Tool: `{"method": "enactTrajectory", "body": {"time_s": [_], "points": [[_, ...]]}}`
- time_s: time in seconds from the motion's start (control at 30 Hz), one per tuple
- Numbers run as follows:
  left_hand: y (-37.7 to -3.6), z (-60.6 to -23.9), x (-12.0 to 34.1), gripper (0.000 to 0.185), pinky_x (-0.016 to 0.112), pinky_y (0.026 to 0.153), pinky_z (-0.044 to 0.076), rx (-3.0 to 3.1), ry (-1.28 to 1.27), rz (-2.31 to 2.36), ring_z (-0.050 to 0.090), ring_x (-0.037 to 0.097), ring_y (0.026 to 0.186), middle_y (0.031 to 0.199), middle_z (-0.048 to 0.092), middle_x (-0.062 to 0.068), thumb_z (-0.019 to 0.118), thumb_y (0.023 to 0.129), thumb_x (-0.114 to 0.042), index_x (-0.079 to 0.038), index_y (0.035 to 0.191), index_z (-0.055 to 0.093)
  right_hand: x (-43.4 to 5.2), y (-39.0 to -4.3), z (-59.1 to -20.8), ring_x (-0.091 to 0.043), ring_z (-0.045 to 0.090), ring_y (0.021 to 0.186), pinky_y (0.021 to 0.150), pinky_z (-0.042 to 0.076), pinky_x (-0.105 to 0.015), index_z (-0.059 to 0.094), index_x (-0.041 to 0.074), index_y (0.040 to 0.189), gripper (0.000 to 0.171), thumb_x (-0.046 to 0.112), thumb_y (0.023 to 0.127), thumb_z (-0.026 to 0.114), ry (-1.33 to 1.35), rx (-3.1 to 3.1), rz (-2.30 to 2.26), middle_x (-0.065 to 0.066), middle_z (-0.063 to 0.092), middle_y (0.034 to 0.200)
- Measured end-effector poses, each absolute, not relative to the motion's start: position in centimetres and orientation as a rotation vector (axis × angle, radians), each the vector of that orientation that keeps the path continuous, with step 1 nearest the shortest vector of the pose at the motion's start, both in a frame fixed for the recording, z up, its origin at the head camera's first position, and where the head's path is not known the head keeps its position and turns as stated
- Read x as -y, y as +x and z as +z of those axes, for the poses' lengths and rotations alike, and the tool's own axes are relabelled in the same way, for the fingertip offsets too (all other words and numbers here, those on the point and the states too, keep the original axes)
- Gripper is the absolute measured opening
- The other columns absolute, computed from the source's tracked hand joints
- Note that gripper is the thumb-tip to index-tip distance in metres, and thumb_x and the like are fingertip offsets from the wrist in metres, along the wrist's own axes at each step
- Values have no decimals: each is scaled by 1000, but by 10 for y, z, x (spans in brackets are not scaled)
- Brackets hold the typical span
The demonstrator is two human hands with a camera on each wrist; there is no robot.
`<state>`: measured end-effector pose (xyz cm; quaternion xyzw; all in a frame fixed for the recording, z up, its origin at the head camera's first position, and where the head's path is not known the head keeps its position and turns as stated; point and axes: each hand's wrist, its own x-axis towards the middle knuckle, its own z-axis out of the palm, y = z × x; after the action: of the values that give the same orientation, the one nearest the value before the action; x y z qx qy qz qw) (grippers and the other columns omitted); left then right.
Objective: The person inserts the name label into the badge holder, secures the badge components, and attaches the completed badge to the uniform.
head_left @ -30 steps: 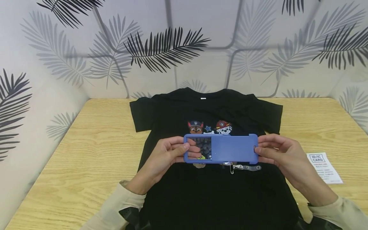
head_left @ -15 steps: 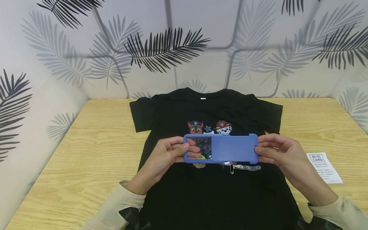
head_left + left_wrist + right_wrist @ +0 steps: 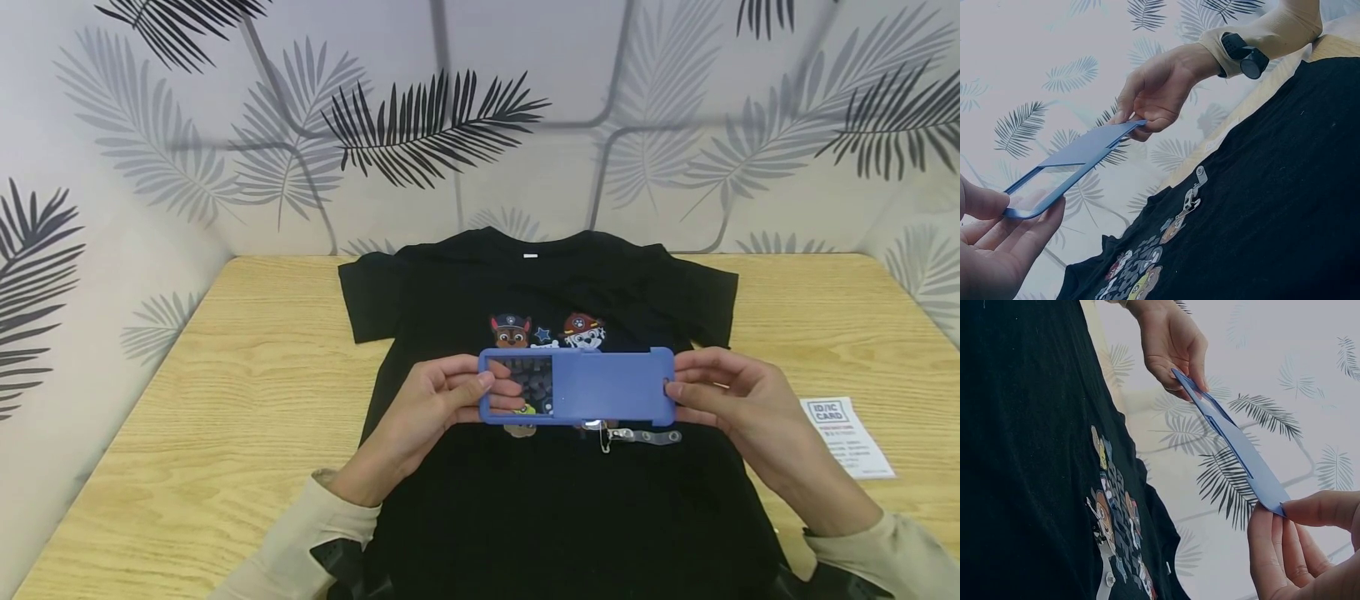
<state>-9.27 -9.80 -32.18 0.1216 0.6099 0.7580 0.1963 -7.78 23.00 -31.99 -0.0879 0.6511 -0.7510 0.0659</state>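
Observation:
A blue plastic ID card holder is held level above a black T-shirt. Its left part is a see-through window; a solid blue cover fills the rest. My left hand pinches the windowed end, thumb in front and fingers behind, visible through the window. At the opposite end, my right hand pinches the cover's edge between thumb and fingers. Both wrist views show the holder thin and tilted, apart from the shirt. On the shirt, just below the holder, lies a clear strap clip with metal snaps.
The shirt lies spread on a wooden table, its cartoon dog print partly hidden behind the holder. A white paper card marked ID/IC CARD lies at the right. A leaf-patterned wall covering stands behind.

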Motion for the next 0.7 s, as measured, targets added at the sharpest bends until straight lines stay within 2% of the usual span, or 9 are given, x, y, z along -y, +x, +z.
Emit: {"method": "enactTrajectory", "body": {"time_s": [0.43, 0.7], "points": [[-93, -322, 99, 29, 40, 87, 54, -1706, 332, 2130, 69, 23, 97, 105, 70, 19, 52, 99, -4, 16, 120, 54, -231, -78, -318, -12, 67, 81, 72, 59, -30, 69, 7, 104, 24, -10, 89, 61, -261, -2008, -2224, -3, 70, 92], [-93, -322, 98, 32, 39, 87, 54, -1717, 324, 2121, 69, 24, 97, 105, 70, 19, 53, 99, -5, 18, 121, 52, -231, -78, -319, -13, 67, 81, 72, 59, -31, 69, 7, 103, 26, -12, 89, 59, -253, -1990, -2237, -3, 70, 92]]}}
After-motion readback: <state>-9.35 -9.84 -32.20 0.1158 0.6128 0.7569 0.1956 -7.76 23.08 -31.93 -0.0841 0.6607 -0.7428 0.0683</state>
